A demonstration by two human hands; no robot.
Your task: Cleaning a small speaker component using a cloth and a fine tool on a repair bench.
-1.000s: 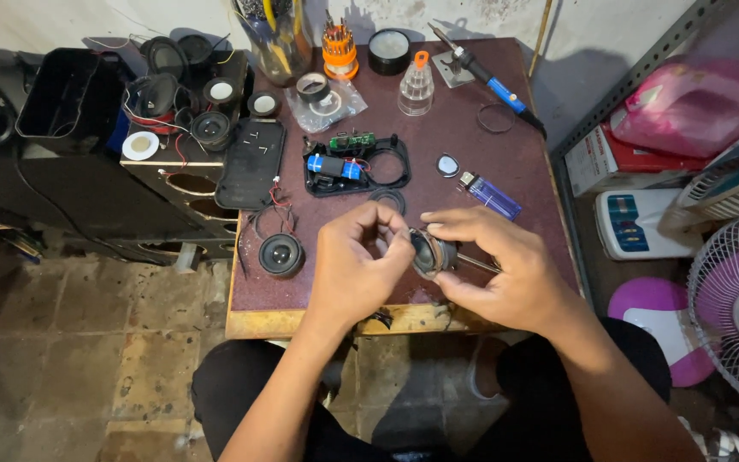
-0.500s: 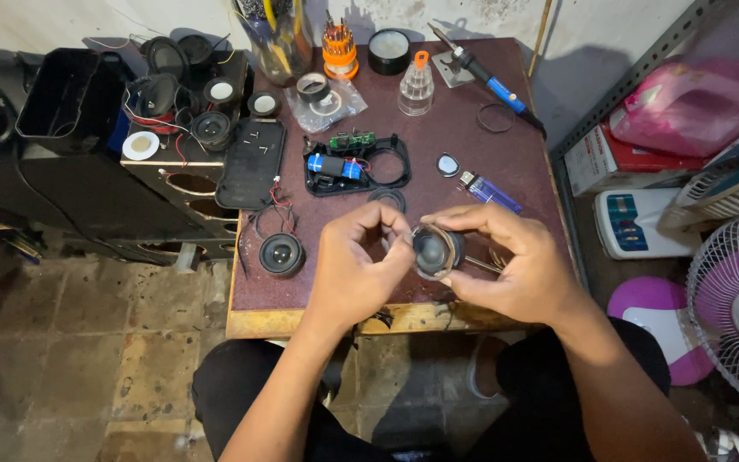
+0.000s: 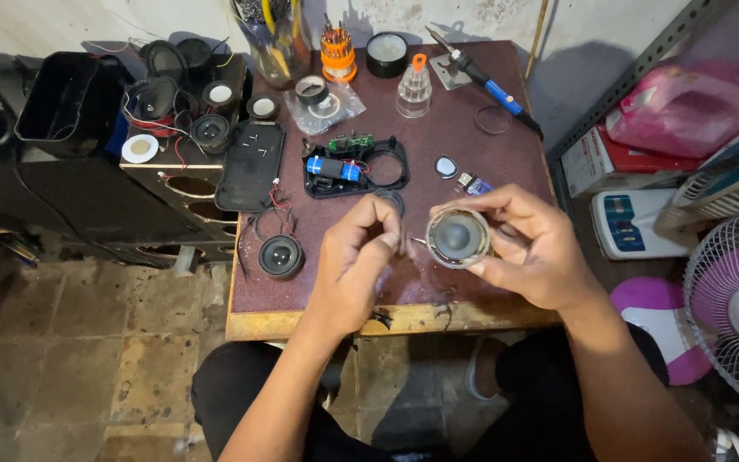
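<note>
My right hand [image 3: 530, 248] holds a small round speaker driver [image 3: 458, 237] with a dark cone and silver rim, cone facing up toward me, above the front of the maroon table [image 3: 438, 128]. My left hand [image 3: 357, 261] sits just left of it, fingertips pinched close to the driver's left edge; whether it grips a wire or tab there is too small to tell. A second black speaker driver [image 3: 280, 256] with red and black wires lies on the table left of my left hand.
An opened black speaker housing [image 3: 354, 166] with a blue battery and a green circuit board lies mid-table. A blue-handled soldering iron [image 3: 491, 84], a clear bottle [image 3: 415, 87], tape rolls [image 3: 311, 90] and an orange screwdriver set [image 3: 336, 53] are at the back. A fan [image 3: 737, 299] stands on the right.
My right hand has lifted the speaker driver and turned its cone up toward me. My left hand stays pinched at its left edge.
</note>
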